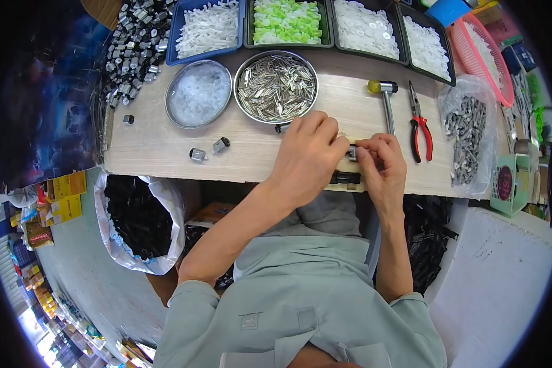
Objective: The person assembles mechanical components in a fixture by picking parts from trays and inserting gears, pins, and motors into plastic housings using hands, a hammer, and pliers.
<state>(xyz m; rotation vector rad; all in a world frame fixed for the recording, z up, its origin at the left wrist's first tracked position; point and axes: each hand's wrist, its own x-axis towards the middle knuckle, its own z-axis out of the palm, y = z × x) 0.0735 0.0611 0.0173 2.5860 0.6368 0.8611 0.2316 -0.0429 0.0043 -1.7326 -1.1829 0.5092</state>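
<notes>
Near the table's front edge, my right hand (pixel 383 162) pinches a small black-and-silver part (pixel 351 152) between thumb and fingers. My left hand (pixel 310 153) is just left of it, its fingers curled together close to the same part; its fingertips are partly hidden, so what it holds cannot be made out. Below, a black cylindrical piece (pixel 345 178) lies at the table edge. Another small dark part (pixel 282 128) shows beside my left hand, under the steel bowl (pixel 238 103) of thin metal pins (pixel 277 86).
Left on the table are loose black-and-silver parts (pixel 221 145), a heap of similar ones (pixel 135 55) and a dish (pixel 167 101) of clear pieces. Trays (pixel 246 24) of plastic pieces line the back. To the right are a hammer (pixel 387 110), red-handled pliers (pixel 418 126) and a bag (pixel 472 132) of metal parts.
</notes>
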